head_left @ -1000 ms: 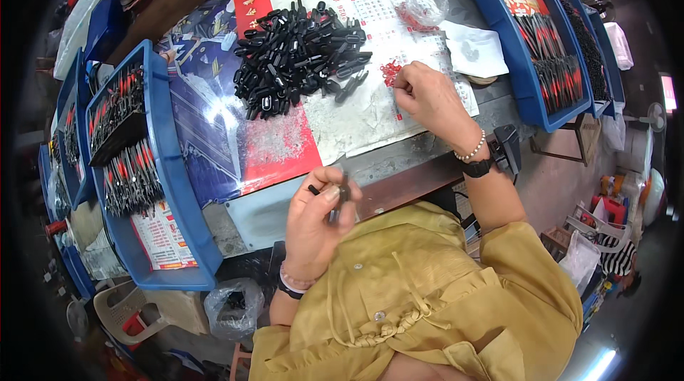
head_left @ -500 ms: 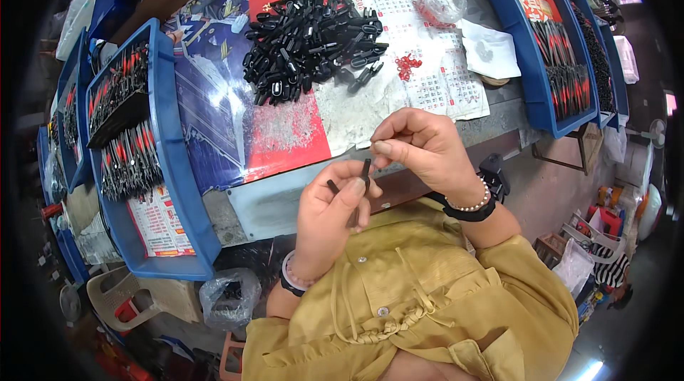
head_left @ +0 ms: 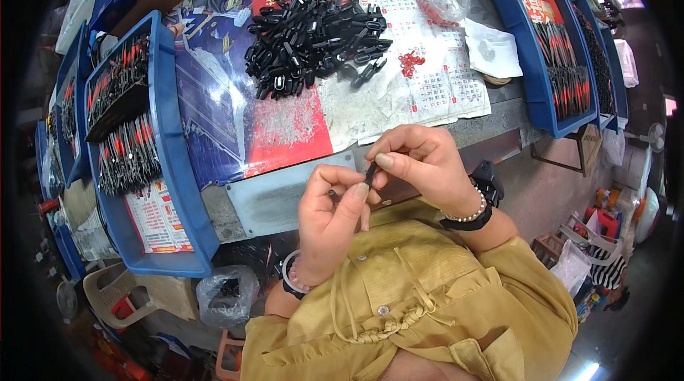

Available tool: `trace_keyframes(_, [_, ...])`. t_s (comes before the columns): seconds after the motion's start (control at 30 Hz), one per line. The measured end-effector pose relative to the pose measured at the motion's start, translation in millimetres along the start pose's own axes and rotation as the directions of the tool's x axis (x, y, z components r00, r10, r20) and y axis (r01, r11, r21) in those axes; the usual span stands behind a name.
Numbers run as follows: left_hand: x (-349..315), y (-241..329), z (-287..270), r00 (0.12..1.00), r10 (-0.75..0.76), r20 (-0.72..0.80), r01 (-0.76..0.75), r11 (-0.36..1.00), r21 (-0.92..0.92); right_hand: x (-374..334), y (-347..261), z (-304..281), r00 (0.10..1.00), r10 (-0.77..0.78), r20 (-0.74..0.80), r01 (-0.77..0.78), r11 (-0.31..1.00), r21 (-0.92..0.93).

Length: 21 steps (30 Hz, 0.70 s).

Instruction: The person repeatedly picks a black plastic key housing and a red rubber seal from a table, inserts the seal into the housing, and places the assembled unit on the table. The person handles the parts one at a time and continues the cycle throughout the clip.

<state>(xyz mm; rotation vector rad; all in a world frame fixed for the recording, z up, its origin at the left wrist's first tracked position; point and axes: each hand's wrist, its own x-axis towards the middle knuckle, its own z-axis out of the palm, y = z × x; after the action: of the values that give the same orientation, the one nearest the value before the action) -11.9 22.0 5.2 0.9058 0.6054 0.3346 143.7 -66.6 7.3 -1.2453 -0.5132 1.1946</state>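
My left hand [head_left: 329, 206] pinches a slim black plastic part [head_left: 370, 173] between thumb and fingers, close in front of my body. My right hand [head_left: 424, 161] is closed, its thumb and forefinger meeting at the upper end of that part; whatever small thing sits between these tips is hidden. Beyond my hands, a heap of small black plastic parts [head_left: 306, 42] lies on the table. Small red rings or beads [head_left: 410, 63] form a little pile right of the heap.
Blue trays [head_left: 192, 217] at left and a blue tray [head_left: 545, 106] at right hold rows of black and red pieces. A clear plastic container [head_left: 450, 2] and a white paper [head_left: 491, 49] lie on the calendar sheet [head_left: 427, 96]. The table's front edge runs just past my hands.
My right hand has come down, its fingertips now at the upper end of the black part. Before, they were a little apart. My left hand has turned slightly, still holding the part.
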Motion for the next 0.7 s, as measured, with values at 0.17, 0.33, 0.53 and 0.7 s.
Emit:
trace_keyframes(0.17, [-1.9, -0.6, 3.4, 0.998, 0.058, -0.014, -0.058, 0.998, 0.019, -7.3, 7.6, 3.1, 0.969, -0.249, 0.003, 0.244, 0.948, -0.204])
trace_keyframes(0.33, [-7.5, -5.9, 11.2, 0.992, 0.110, -0.053, -0.108, 0.993, 0.046, -13.2, 15.7, 7.4, 0.824, -0.557, 0.097, 0.529, 0.699, -0.480])
trace_keyframes(0.53, [-8.4, -18.6, 8.9, 0.966, 0.259, -0.012, -0.250, 0.943, 0.221, -19.1, 32.7, 18.3, 0.754, -0.655, -0.043, 0.541, 0.658, -0.524])
trace_keyframes(0.7, [-12.6, -22.8, 8.2, 0.972, 0.225, -0.071, -0.211, 0.963, 0.167, -18.6, 41.9, 25.3, 0.724, -0.687, -0.057, 0.561, 0.636, -0.531])
